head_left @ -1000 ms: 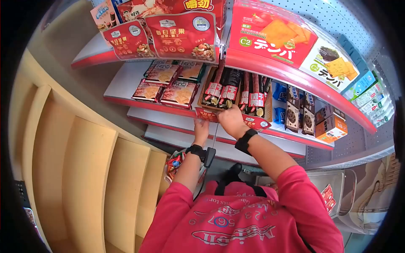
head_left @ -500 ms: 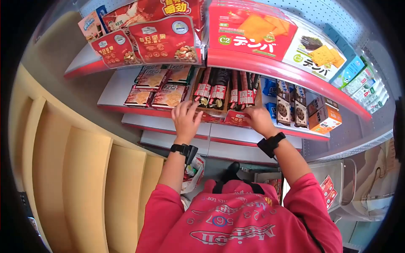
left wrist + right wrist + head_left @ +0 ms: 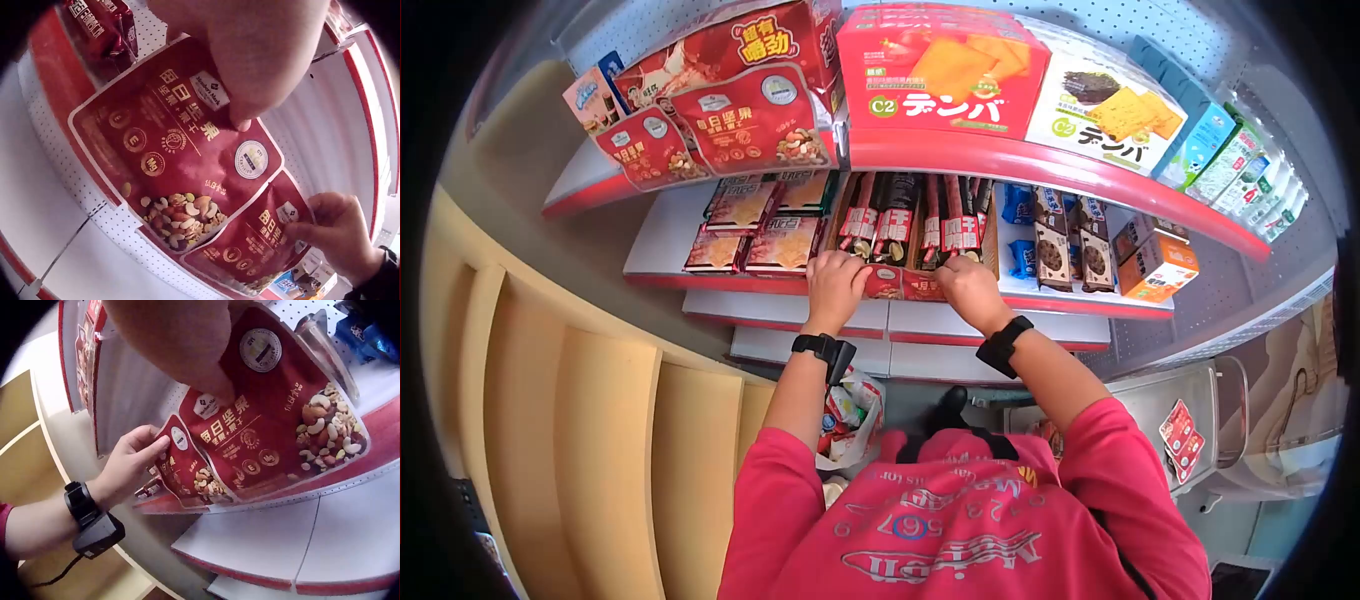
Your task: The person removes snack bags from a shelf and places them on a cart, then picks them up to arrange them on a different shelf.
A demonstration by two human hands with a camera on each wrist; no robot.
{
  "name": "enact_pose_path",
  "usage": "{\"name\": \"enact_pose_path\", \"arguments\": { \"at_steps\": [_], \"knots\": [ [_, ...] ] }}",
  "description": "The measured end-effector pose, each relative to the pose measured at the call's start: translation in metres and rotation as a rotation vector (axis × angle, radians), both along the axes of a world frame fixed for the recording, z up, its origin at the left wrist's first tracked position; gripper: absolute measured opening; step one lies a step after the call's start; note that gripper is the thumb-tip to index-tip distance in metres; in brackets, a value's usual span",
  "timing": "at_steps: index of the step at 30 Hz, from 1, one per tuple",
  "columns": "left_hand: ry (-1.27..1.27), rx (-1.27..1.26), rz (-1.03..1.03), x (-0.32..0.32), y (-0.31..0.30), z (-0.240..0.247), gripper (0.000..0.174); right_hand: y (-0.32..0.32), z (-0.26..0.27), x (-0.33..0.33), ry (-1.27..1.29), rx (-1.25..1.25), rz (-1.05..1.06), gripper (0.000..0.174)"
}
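Observation:
Two red bags of mixed nuts stand side by side at the front edge of the middle shelf. My left hand (image 3: 835, 290) pinches the top of the left nut bag (image 3: 181, 144), its thumb lying over the printed front. By its upper edge, my right hand (image 3: 973, 290) grips the right nut bag (image 3: 262, 437). In the head view the hands cover much of both bags. Directly behind them, long dark-wrapped snack sticks (image 3: 893, 215) lie in an open cardboard box (image 3: 990, 240).
Flat cracker packs (image 3: 783, 245) lie left of the box; cookie packs (image 3: 1053, 245) and an orange box (image 3: 1157, 268) are on the right. The upper shelf's red edge (image 3: 1040, 165) overhangs, carrying snack boxes and nut bags. Wooden shelving (image 3: 600, 420) stands at left, a bag of goods (image 3: 850, 415) below.
My left hand has gone from below the shelf edge up to the left nut bag. My right hand moved right, then back left, and holds the right bag. The head view has shifted right.

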State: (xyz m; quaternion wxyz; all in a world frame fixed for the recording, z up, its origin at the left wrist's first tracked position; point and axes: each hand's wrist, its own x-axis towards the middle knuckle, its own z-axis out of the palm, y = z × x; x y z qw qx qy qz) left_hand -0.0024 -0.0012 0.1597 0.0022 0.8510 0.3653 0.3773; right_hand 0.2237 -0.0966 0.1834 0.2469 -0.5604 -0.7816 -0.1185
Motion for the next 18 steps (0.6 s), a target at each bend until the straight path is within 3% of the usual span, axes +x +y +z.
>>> {"name": "enact_pose_path", "arguments": {
  "at_steps": [18],
  "knots": [
    [0.184,-0.080,-0.042,-0.001,-0.004,0.020,0.018,-0.001,-0.005,0.012,-0.022,-0.009,-0.035,0.017]
  ]
}}
